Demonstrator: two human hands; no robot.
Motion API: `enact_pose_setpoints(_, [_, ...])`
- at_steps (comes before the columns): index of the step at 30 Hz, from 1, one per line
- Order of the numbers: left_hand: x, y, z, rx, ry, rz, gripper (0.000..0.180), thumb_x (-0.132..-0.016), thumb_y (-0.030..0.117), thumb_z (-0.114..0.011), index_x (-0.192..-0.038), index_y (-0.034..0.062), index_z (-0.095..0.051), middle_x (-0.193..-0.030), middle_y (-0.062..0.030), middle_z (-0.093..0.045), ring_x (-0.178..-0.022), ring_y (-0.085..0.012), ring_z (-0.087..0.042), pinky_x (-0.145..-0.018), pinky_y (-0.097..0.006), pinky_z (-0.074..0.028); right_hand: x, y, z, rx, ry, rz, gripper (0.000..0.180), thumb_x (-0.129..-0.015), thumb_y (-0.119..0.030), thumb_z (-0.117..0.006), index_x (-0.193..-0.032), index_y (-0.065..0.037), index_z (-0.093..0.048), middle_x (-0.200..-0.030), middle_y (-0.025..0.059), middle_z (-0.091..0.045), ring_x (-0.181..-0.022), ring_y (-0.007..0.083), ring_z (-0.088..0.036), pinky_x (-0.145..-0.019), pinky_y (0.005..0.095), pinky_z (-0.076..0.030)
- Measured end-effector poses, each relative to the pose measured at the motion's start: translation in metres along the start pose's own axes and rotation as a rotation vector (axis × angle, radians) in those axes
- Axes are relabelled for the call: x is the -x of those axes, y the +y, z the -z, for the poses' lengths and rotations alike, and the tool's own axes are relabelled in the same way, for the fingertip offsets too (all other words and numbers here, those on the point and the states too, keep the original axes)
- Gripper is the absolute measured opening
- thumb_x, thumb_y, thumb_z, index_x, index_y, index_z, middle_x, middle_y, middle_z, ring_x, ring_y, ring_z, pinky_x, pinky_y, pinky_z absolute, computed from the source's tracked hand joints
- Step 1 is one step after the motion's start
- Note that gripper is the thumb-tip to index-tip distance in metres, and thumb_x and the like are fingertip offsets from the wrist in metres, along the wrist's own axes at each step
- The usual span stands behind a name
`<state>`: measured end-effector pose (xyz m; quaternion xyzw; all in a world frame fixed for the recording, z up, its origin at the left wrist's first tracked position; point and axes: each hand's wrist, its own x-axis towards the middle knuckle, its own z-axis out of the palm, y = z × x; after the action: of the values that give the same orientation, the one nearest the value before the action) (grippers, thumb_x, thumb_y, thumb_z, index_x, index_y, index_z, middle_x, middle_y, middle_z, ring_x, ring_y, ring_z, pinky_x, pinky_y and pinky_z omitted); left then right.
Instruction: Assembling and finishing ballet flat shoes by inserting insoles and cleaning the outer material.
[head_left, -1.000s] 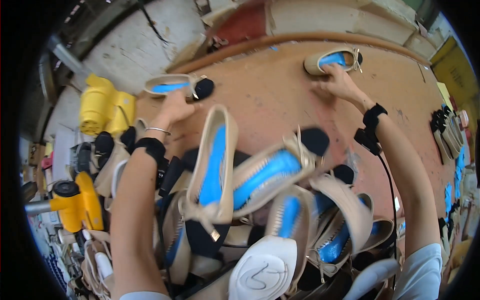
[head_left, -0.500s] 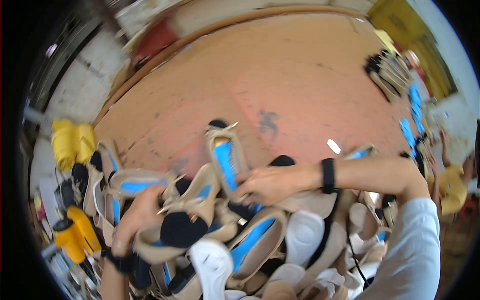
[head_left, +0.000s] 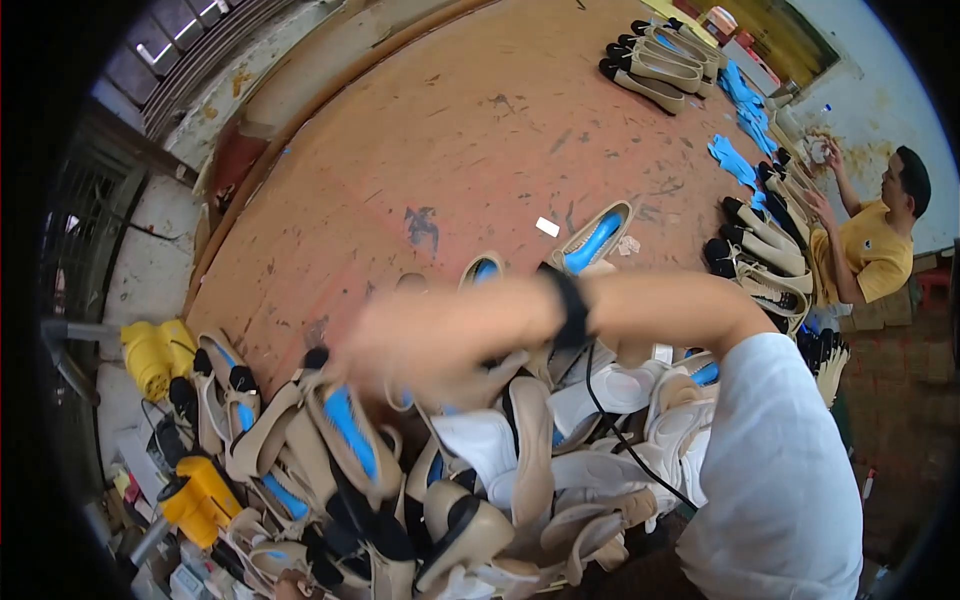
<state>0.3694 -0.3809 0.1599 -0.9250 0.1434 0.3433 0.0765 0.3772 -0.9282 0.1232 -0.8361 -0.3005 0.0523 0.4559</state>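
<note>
My right hand (head_left: 425, 335) is smeared by motion above the left part of a heap of beige flat shoes with black toes. Its fingers lie close to a beige shoe with a blue insole (head_left: 347, 430), and whether they grip it cannot be made out. Only a small piece of my left hand (head_left: 292, 584) seems to show at the lower edge, beside shoes in the heap; its fingers are mostly hidden. White shoe-shaped pieces (head_left: 480, 440) lie among the shoes in the middle.
Behind the heap spreads a worn orange-brown work surface (head_left: 420, 160). More shoes (head_left: 655, 65) stand at the far right, near blue gloves (head_left: 735, 160). A co-worker in yellow (head_left: 875, 245) sits at the right. Yellow cylindrical objects (head_left: 205, 500) are at the left; a black cord (head_left: 625, 440) crosses the heap.
The view has shifted, bringing the co-worker further in. My right hand has swept left across the heap. My left hand has dropped from the shoes to the lower edge.
</note>
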Motion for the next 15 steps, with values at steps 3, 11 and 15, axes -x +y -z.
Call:
enact_pose_setpoints(3, [0.018, -0.002, -0.013, 0.211, -0.049, -0.024, 0.036, -0.082, 0.015, -0.074, -0.116, 0.0012, -0.069, -0.11, -0.023, -0.07, -0.104, -0.0366, -0.067, -0.09, -0.041, -0.052, 0.094, 0.036, 0.065, 0.595, 0.08, -0.763, 0.02, -0.082, -0.024, -0.068, -0.089, -0.006, -0.073, -0.089, 0.0153, -0.072, -0.084, 0.0369, -0.069, -0.07, 0.0463, -0.056])
enact_pose_setpoints(11, [0.105, 0.021, -0.053, 0.076, 0.377, -0.171, 0.053, -0.084, 0.006, -0.068, -0.134, -0.0026, -0.055, -0.126, -0.0224, -0.061, -0.115, -0.0351, -0.06, -0.099, -0.042, -0.048, 0.255, 0.118, -0.01, 0.405, -0.025, -1.007, 0.031, -0.078, -0.023, -0.07, -0.101, -0.002, -0.074, -0.1, 0.0216, -0.073, -0.094, 0.0343, -0.071, -0.084, 0.0445, -0.054])
enact_pose_setpoints(15, [0.168, 0.03, -0.078, 0.28, 0.335, -0.055, 0.062, -0.079, 0.01, -0.074, -0.137, 0.0025, -0.054, -0.136, -0.023, -0.056, -0.127, -0.0418, -0.051, -0.108, -0.046, -0.041, 0.26, 0.114, 0.008, 0.531, 0.172, -0.906, 0.024, -0.079, -0.021, -0.071, -0.091, -0.001, -0.072, -0.087, 0.0175, -0.073, -0.076, 0.0291, -0.069, -0.068, 0.042, -0.054])
